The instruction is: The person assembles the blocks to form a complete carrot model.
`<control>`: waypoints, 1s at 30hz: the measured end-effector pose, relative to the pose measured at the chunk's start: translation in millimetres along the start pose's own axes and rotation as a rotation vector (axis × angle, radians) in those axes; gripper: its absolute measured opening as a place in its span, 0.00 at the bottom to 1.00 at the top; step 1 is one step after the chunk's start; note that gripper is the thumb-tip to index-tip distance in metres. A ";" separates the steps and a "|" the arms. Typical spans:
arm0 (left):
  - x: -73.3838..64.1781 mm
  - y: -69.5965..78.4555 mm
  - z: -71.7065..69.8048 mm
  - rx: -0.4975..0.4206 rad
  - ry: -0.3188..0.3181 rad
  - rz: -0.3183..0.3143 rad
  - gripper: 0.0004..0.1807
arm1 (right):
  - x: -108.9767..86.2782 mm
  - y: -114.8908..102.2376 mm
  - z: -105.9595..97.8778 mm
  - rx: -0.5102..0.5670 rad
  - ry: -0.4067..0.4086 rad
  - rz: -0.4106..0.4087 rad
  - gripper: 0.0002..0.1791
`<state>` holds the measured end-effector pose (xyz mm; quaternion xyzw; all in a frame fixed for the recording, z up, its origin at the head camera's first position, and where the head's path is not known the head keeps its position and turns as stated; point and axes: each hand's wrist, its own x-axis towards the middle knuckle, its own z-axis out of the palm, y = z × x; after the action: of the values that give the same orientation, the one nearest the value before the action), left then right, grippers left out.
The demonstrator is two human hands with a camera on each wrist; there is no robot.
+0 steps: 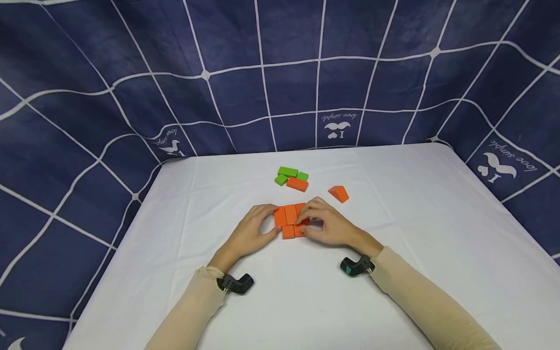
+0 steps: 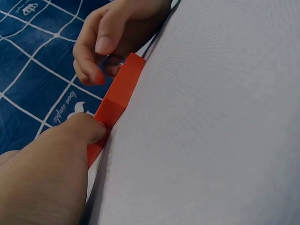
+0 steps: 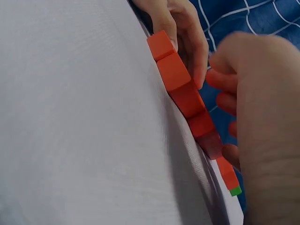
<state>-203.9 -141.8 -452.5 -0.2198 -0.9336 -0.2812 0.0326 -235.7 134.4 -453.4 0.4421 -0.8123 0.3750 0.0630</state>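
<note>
Several orange blocks (image 1: 290, 215) lie flat side by side on the white cloth, a back row of upright-looking rectangles with smaller pieces along the front. My left hand (image 1: 251, 231) holds the left end of this group, index finger at the back corner and thumb at the near side. In the left wrist view the thumb (image 2: 91, 129) presses against an orange side face. My right hand (image 1: 328, 223) is over the group's right end, fingers loosely bent and hiding part of it. In the left wrist view, its fingertips (image 2: 96, 79) show just above the blocks.
Behind the group lie several green blocks (image 1: 288, 171) and an orange rectangular block (image 1: 297, 184). An orange wedge-shaped block (image 1: 339, 193) sits to the right of them. A blue checked curtain (image 1: 288, 87) surrounds the far side and sides of the white table (image 1: 297, 301).
</note>
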 end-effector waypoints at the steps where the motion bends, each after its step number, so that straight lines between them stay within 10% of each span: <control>1: -0.1 0.3 0.0 0.000 0.001 -0.001 0.31 | 0.6 0.3 -0.9 0.003 0.016 0.002 0.08; 20: -1.4 -1.6 1.7 0.004 0.021 0.021 0.30 | -3.6 21.6 -30.7 -0.150 0.290 0.150 0.05; 30: -1.0 -2.4 2.6 0.006 0.022 0.020 0.30 | -5.2 27.2 -32.1 -0.163 0.296 0.222 0.05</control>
<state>-203.8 -142.5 -456.1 -0.2259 -0.9318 -0.2803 0.0464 -260.7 168.2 -447.9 0.2835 -0.8656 0.3736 0.1755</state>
